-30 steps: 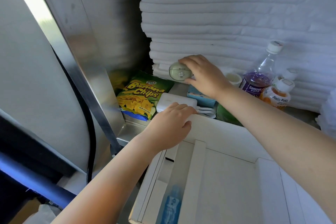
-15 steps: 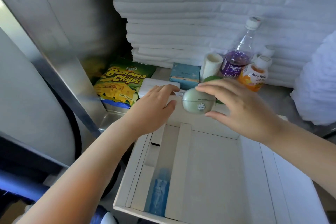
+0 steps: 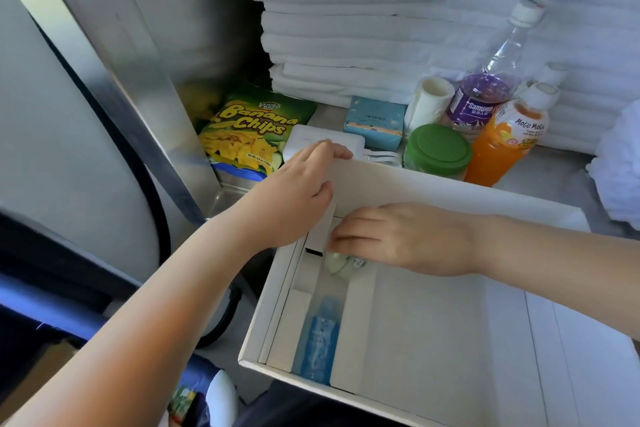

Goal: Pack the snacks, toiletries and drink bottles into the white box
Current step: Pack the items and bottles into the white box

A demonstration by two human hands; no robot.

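Covering pale-green, rounded container [image 3: 341, 268] with right hand [image 3: 398, 239], grip hidden; clutching white box [image 3: 433, 185] rim with curled left hand [image 3: 294, 198].

Bright daylight; soft, wide-angle distortion

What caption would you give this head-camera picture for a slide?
Right hand holds a pale green case in the white box's narrow slot; left hand grips its far wall.

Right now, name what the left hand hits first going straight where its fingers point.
Probably the white adapter, just past the far rim of the white box that the left hand holds; depth unclear.
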